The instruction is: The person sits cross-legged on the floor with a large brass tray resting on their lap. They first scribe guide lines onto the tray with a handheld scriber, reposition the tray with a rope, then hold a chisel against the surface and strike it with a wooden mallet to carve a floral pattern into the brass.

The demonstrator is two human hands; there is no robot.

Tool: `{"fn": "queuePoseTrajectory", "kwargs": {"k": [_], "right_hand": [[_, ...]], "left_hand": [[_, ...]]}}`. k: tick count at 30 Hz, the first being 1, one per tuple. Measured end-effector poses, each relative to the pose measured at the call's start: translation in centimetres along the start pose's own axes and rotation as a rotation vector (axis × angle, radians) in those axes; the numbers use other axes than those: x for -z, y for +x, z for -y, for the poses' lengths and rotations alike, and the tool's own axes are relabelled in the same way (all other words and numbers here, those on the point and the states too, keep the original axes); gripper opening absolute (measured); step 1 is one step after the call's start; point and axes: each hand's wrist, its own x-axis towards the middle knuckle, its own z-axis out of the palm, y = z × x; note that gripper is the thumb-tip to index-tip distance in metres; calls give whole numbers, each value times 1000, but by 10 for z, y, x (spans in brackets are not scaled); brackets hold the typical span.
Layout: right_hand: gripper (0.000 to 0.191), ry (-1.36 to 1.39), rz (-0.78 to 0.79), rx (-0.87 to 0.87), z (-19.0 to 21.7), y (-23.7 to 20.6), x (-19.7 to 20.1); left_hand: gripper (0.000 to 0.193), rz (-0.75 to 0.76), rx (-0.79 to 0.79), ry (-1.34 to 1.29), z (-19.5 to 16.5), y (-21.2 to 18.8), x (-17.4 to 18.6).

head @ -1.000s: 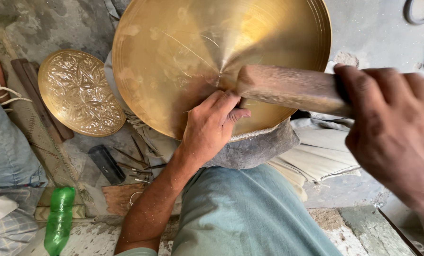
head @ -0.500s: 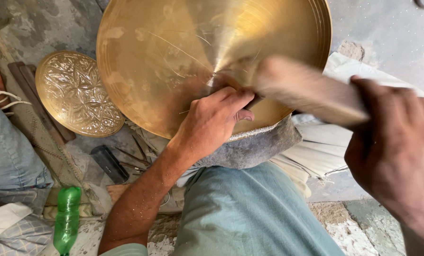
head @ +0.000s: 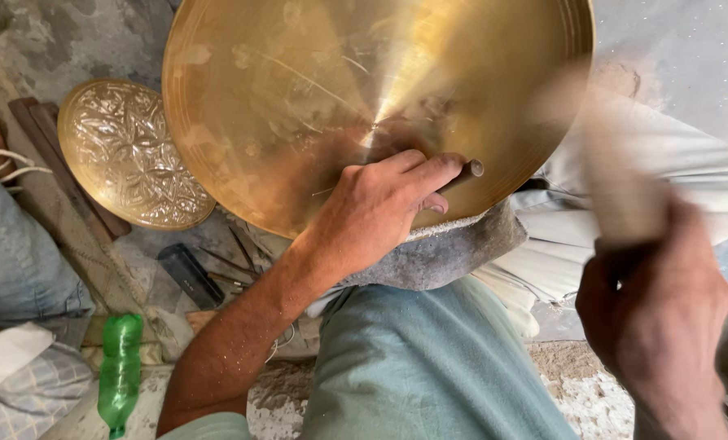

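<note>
A large round brass plate (head: 315, 90) rests tilted on a grey pad (head: 445, 253) over my lap. My left hand (head: 380, 208) lies on the plate's lower part, fingers closed around a thin metal punch (head: 470, 169) whose end sticks out to the right. At the lower right, my right hand (head: 657, 318) grips the handle of a wooden mallet (head: 604, 163). The mallet is raised and blurred, well apart from the punch.
An engraved oval brass tray (head: 124, 151) lies on the floor at the left, beside a dark wooden strip (head: 63, 167). Small metal tools (head: 197, 273) lie below it. A green plastic bottle (head: 120, 371) stands at the lower left, next to folded cloth (head: 10, 358).
The mallet lay across the plate above my left hand; it has swung up and to the right, away from the punch. The view has drifted slightly, and the punch end now shows.
</note>
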Motion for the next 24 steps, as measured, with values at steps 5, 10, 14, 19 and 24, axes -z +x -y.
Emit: {"fn": "queuePoseTrajectory", "kwargs": {"k": [5, 10, 14, 19, 24], "right_hand": [[57, 134, 21, -165, 2, -5, 0], [62, -30, 156, -83, 0, -6, -2], [52, -148, 176, 74, 2, -4, -2], [52, -11, 136, 37, 5, -4, -4], [53, -27, 210, -58, 2, -4, -8]], "left_hand": [[36, -7, -1, 22, 2, 1, 1], [37, 13, 40, -34, 0, -1, 4], [35, -26, 34, 21, -2, 0, 5], [36, -20, 49, -2, -1, -1, 7], [37, 0, 94, -35, -1, -1, 10]]}}
